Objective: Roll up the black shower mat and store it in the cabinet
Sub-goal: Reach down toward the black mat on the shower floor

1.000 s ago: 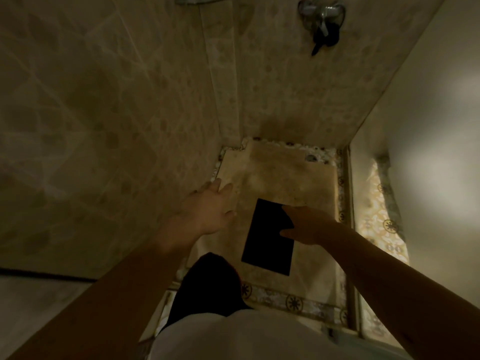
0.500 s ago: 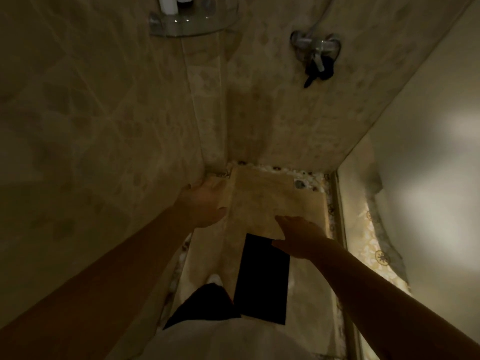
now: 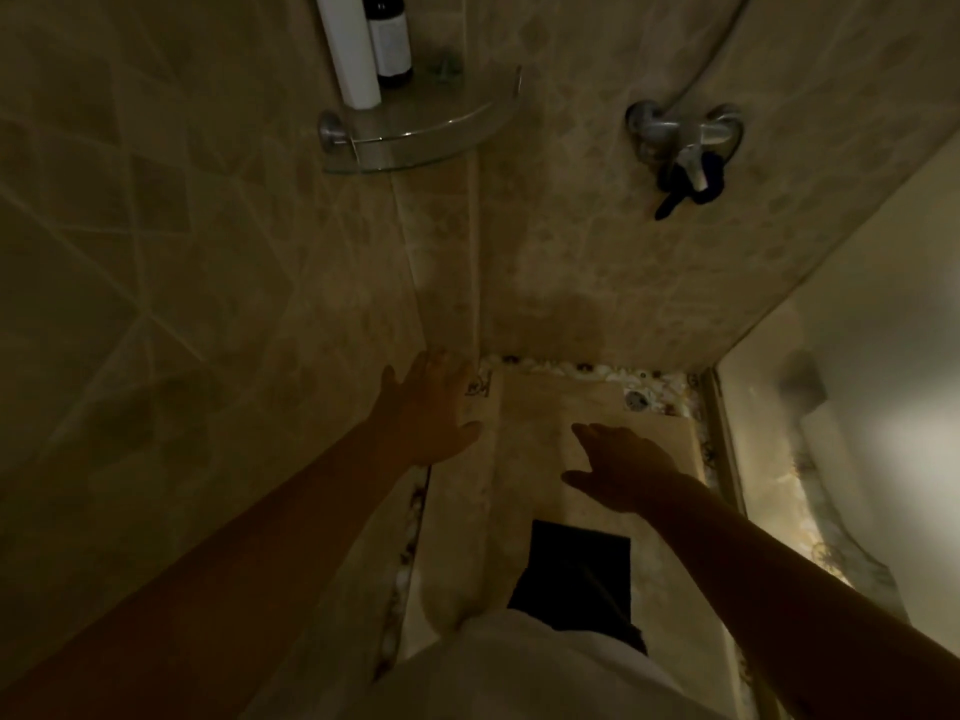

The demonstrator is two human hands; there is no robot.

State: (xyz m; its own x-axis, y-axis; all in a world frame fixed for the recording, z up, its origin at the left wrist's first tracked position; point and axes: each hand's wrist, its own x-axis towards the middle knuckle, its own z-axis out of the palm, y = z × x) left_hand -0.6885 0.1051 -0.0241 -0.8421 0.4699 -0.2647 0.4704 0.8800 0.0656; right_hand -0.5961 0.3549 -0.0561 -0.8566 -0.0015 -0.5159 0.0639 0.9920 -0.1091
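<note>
The black shower mat [image 3: 582, 569] lies flat on the beige shower floor [image 3: 540, 423], low in the view; its near end is hidden behind my white shirt and dark trouser leg. My left hand [image 3: 428, 410] is stretched out with fingers apart, close to the left tiled wall near the floor's far left corner, holding nothing. My right hand [image 3: 621, 467] hovers with fingers spread over the bare floor just beyond the mat's far edge, apart from the mat and empty. No cabinet is in view.
Tiled walls close in on the left and ahead. A glass corner shelf [image 3: 426, 132] carries a white bottle [image 3: 350, 49] and a dark bottle [image 3: 389, 39]. The shower mixer [image 3: 683, 135] is mounted on the back wall. A floor drain [image 3: 635, 400] sits far right. A glass partition [image 3: 857, 407] borders the right.
The view has tilted up, so the shelf and mixer show lower and the mat has slid toward the bottom. My right hand was over the mat's far edge and is now past it.
</note>
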